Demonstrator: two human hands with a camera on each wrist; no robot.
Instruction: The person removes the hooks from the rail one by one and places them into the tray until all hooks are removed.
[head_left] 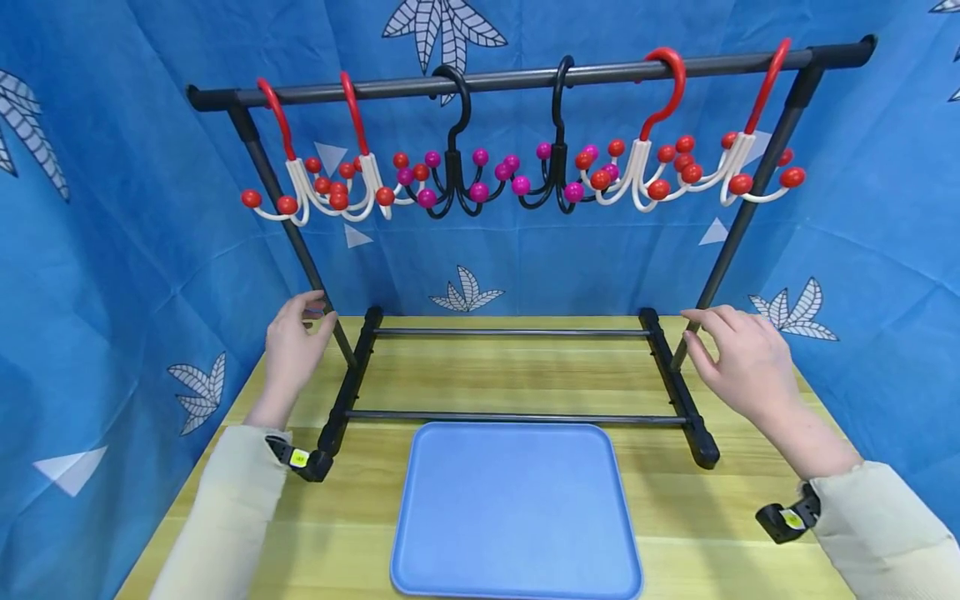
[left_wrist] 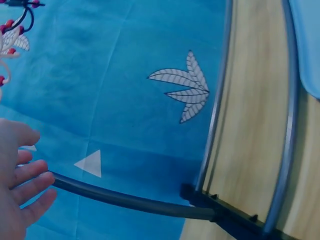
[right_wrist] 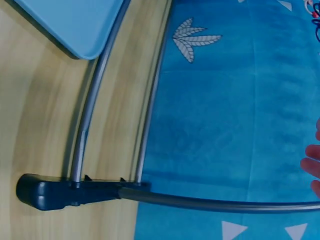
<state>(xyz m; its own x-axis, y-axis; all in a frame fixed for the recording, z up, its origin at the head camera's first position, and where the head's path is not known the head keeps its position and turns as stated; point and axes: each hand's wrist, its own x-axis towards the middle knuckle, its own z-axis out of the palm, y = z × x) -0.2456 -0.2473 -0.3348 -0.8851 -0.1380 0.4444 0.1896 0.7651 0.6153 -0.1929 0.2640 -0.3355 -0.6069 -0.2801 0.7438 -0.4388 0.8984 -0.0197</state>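
Observation:
A dark metal garment rack stands on the table, and its top bar carries several branched hangers. Two white hangers with red hooks and red ball tips hang at the left, two more at the right. Between them are two black hangers with magenta balls. My left hand is beside the left post, fingers loosely bent and holding nothing; whether it touches the post I cannot tell. Beside the right post, my right hand is likewise empty, fingers relaxed; only its fingertips show in the right wrist view.
A blue tray with nothing on it lies in front of the rack's lower front rod. Black feet support the rack on the wood-grain table. Blue cloth with leaf prints hangs behind and at both sides.

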